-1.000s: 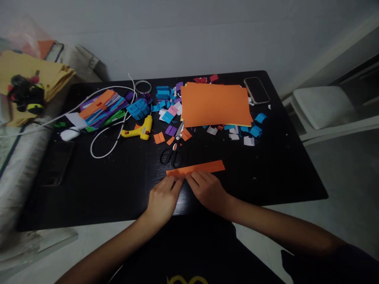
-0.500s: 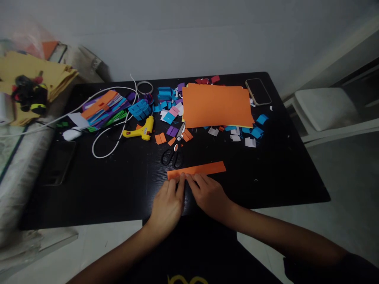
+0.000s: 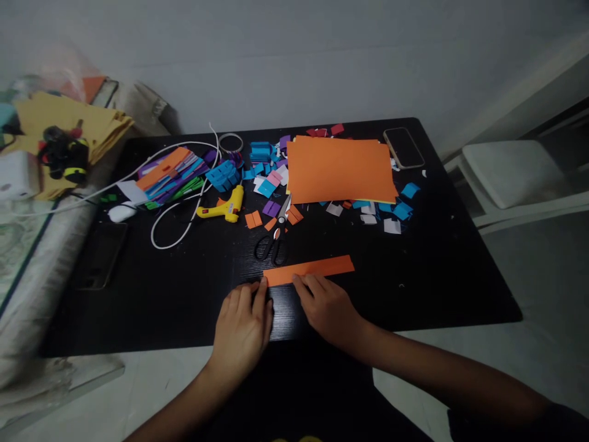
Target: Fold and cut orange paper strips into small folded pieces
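A long orange paper strip lies slightly slanted on the black table, near its front edge. My left hand is at the strip's left end, fingers bent, with the index fingertip pressed on the corner. My right hand is closed at the strip's middle, its fingertips pinching the lower edge against the table. Just beyond the strip lie scissors with black handles, partly open, their tips pointing away from me.
A stack of orange sheets covers part of the scattered folded paper pieces. Left of it are a yellow glue gun, a looped white cable and bundled coloured strips. Phones lie at the back right and left.
My left hand has slid left along the strip, from near its middle to its left end. My right hand stays at about the same place on the strip. The camera view has shifted slightly.
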Demonstrator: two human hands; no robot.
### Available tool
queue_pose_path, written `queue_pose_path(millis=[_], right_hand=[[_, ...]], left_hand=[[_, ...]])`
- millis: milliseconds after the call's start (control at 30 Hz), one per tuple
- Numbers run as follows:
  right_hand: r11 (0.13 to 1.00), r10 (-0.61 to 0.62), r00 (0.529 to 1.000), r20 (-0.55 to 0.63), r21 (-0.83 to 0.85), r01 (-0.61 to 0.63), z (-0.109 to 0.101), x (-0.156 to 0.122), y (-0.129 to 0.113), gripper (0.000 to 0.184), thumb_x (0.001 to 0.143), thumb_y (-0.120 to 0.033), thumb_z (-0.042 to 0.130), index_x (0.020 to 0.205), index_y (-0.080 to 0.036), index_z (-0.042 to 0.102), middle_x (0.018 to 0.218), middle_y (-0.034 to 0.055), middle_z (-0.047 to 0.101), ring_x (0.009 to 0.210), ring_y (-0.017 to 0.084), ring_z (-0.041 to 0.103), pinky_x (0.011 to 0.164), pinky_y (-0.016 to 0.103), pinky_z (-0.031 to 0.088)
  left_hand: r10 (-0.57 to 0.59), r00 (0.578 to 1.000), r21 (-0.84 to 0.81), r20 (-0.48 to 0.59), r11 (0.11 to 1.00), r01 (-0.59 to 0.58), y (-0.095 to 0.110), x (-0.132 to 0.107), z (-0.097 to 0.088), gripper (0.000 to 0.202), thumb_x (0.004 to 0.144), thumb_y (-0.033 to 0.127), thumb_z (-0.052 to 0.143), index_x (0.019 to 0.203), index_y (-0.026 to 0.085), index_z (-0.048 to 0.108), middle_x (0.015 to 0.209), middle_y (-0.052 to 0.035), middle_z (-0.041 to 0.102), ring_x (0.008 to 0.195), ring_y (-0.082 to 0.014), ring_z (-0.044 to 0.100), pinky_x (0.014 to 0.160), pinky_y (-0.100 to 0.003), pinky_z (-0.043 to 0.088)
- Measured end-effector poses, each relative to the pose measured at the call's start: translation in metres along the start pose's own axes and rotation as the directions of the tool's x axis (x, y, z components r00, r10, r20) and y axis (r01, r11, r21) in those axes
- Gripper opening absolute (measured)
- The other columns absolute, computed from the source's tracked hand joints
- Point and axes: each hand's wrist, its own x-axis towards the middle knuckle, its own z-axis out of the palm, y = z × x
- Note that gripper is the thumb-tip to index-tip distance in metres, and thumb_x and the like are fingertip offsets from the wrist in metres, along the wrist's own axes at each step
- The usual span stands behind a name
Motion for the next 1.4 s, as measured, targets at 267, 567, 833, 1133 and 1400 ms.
queue_pose_path(millis=[267,567,833,1133,1400], right_hand=[[1.0,0.019,0.999,0.039,0.005,-0.019,-0.002,0.002,-0.006,0.036,0.097,-0.007,0.055,0.131,-0.006,0.066,0.093,0.0113,0.07,0.081,0.024,0.063,0.071,0.037,0.055],[0.99,0.132,0.991,-0.02,0.042,-0.131,0.0,-0.003,-0.006,0.033,0.098,-0.013,0.056,0.127,-0.003,0.069,0.099,0.0156,0.071,0.088,0.027,0.063,0.078,0.042,0.054],[0.962,0.274,0.959,-0.069,0.015,-0.273,-0.011,-0.02,0.015,0.031,0.1,-0.021,0.058,0.124,-0.01,0.075,0.107,0.0163,0.07,0.096,0.029,0.062,0.088,0.046,0.051],[0.912,0.402,0.914,-0.051,-0.067,-0.405,-0.028,-0.046,0.047,0.032,0.103,-0.028,0.059,0.126,-0.014,0.076,0.11,0.0172,0.064,0.103,0.032,0.06,0.084,0.046,0.052],[0.909,0.408,0.91,-0.071,-0.062,-0.412,-0.033,-0.054,0.057,0.032,0.104,-0.028,0.059,0.128,-0.012,0.073,0.107,0.0164,0.063,0.099,0.031,0.061,0.08,0.046,0.054]], left_hand=[[0.054,0.998,-0.171,-0.045,0.983,-0.061,0.017,-0.001,0.012,0.045,0.102,0.02,0.052,0.145,0.006,0.053,0.144,-0.0203,0.064,0.134,-0.0326,0.059,0.117,-0.053,0.043],[0.054,0.998,-0.173,-0.017,0.983,-0.056,0.021,-0.003,0.021,0.045,0.104,0.032,0.055,0.14,0.007,0.058,0.137,-0.021,0.069,0.123,-0.0354,0.067,0.103,-0.049,0.055],[0.054,0.998,-0.149,-0.016,0.987,-0.056,0.021,0.0,0.02,0.046,0.103,0.032,0.056,0.141,0.005,0.056,0.135,-0.0231,0.068,0.122,-0.0363,0.066,0.1,-0.049,0.054],[0.057,0.998,-0.139,-0.014,0.989,-0.059,0.019,-0.001,0.022,0.047,0.104,0.033,0.055,0.142,0.005,0.055,0.136,-0.0229,0.067,0.122,-0.0355,0.065,0.101,-0.048,0.053],[0.077,0.997,-0.148,-0.029,0.986,-0.081,0.019,0.0,0.019,0.048,0.102,0.032,0.06,0.14,0.003,0.056,0.132,-0.0232,0.068,0.118,-0.0363,0.065,0.097,-0.048,0.052]])
